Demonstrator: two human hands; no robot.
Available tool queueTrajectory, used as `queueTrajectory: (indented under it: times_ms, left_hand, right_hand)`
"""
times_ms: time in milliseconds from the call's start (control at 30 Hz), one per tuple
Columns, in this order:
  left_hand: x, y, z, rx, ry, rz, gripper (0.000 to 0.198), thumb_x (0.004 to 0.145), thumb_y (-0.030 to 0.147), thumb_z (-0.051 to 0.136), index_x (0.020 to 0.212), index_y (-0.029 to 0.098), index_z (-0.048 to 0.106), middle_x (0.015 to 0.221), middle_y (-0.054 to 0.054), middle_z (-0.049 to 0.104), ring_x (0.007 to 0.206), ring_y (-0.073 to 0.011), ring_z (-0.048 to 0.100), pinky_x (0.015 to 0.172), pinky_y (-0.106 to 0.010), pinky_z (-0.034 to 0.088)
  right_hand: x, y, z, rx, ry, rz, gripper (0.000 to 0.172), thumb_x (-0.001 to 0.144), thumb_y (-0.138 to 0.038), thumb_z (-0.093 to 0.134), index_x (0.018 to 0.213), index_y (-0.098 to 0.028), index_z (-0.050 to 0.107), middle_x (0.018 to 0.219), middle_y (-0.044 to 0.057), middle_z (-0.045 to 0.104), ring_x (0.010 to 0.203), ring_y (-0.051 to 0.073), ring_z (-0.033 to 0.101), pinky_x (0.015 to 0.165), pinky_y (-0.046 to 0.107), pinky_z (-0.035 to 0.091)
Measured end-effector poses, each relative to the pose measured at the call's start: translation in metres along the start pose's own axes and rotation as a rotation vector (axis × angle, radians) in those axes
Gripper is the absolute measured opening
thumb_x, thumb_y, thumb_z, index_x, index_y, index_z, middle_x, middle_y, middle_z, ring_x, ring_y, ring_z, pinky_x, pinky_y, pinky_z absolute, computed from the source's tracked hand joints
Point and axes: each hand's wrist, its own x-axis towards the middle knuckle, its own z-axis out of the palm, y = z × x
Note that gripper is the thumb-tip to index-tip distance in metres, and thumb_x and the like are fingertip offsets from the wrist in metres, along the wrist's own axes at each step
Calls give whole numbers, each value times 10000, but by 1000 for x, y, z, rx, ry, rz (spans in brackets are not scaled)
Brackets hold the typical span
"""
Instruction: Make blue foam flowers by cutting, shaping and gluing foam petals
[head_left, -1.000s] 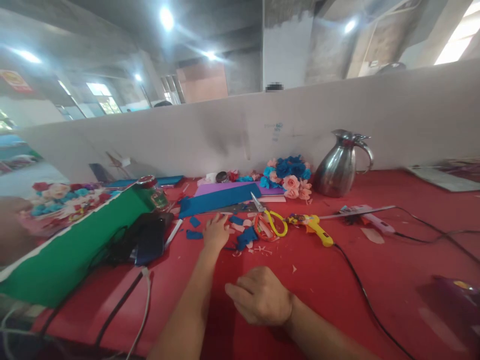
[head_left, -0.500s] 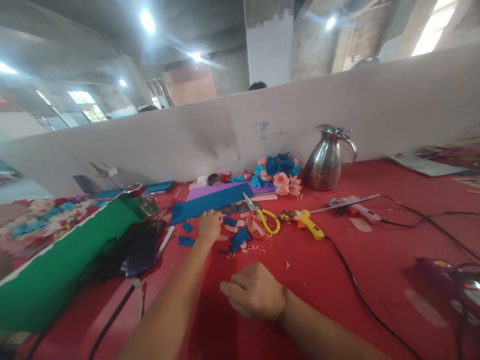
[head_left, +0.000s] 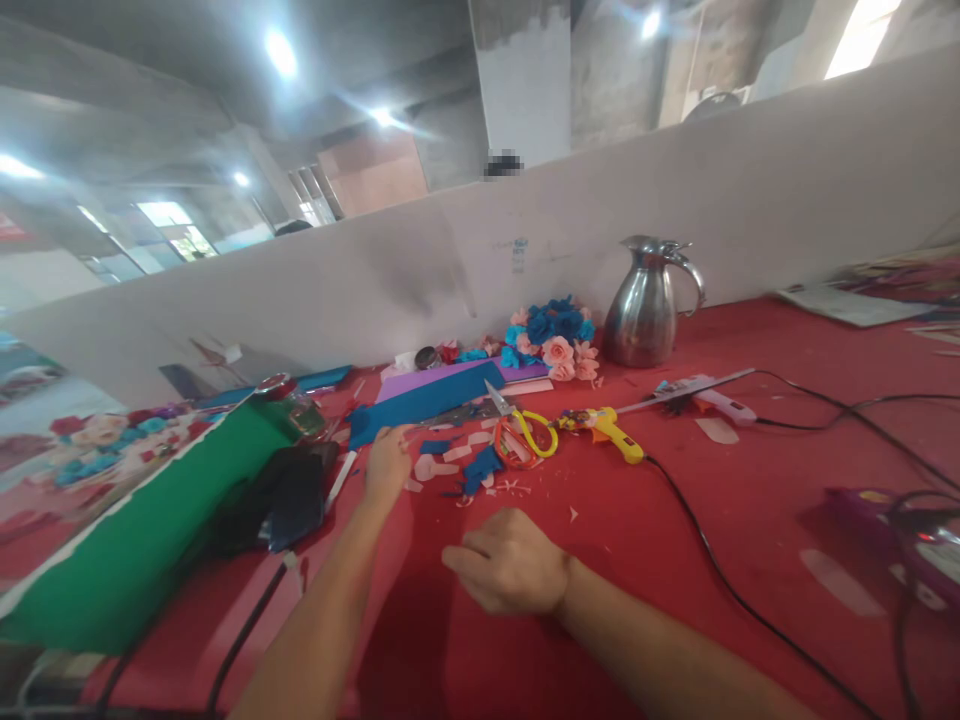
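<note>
My left hand (head_left: 386, 464) reaches forward over the red table (head_left: 750, 480), fingers curled down among small blue and pink paper scraps (head_left: 480, 466); what lies under the fingers is hidden. It sits just below a long blue sheet (head_left: 427, 398). My right hand (head_left: 510, 566) rests nearer to me on the table in a loose fist, with nothing showing in it. Scissors (head_left: 525, 436) with yellow and red handles lie right of the scraps. Beside them is a yellow glue gun (head_left: 611, 430).
A green sheet (head_left: 150, 510) and a black pouch (head_left: 289, 492) lie at the left. Paper flowers (head_left: 555, 335) and a steel jug (head_left: 646, 305) stand by the white divider (head_left: 750, 200). A second glue gun (head_left: 716, 402), black cables (head_left: 712, 570) and a purple device (head_left: 892, 515) are at the right.
My left hand has slid left and a little toward me, off the scraps by the scissors and over the blue bits near the blue sheet. My right hand has stayed put.
</note>
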Motion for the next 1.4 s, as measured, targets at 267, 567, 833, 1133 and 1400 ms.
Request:
queueTrajectory:
  times_ms: [267, 567, 833, 1133, 1400]
  left_hand:
    - [-23, 26, 21, -1402, -228, -494, 339, 671, -89, 501, 858, 120, 692, 732, -32, 647, 622, -79, 585, 626, -191, 503]
    - [-30, 24, 43, -1469, -261, -428, 320, 664, -25, 538, 897, 155, 664, 800, -22, 642, 676, -81, 592, 726, -227, 507]
    - [-36, 31, 49, -629, -87, 75, 141, 769, 238, 544, 871, 194, 631, 916, -35, 665, 881, -179, 609, 830, -320, 478]
    - [-33, 25, 45, 21, -181, 172, 166, 794, 194, 556, 838, 218, 714, 929, -50, 722, 887, -203, 639, 797, -301, 458]
    - [-31, 26, 46, 75, -99, 112, 199, 819, 245, 513, 881, 232, 701, 954, -49, 731, 883, -211, 651, 764, -283, 450]
  right_hand:
    - [-4, 4, 6, 25, 7, 45, 135, 804, -121, 438, 811, -186, 557, 565, -37, 528, 457, 108, 407, 441, 286, 218]
    - [-7, 7, 12, 30, -4, 92, 132, 788, -130, 460, 836, -188, 569, 560, -38, 542, 453, 106, 425, 432, 267, 220]
    - [-7, 4, 14, 30, -93, 52, 138, 805, -165, 442, 834, -190, 575, 561, -37, 544, 453, 97, 428, 439, 249, 237]
    - [1, 29, -5, -233, -367, 757, 203, 855, -159, 451, 977, -187, 610, 941, 80, 653, 626, 135, 625, 518, 233, 396]
    - [5, 49, -28, -325, -513, 1009, 245, 906, -223, 405, 973, -191, 639, 933, 104, 681, 737, 213, 680, 596, 287, 475]
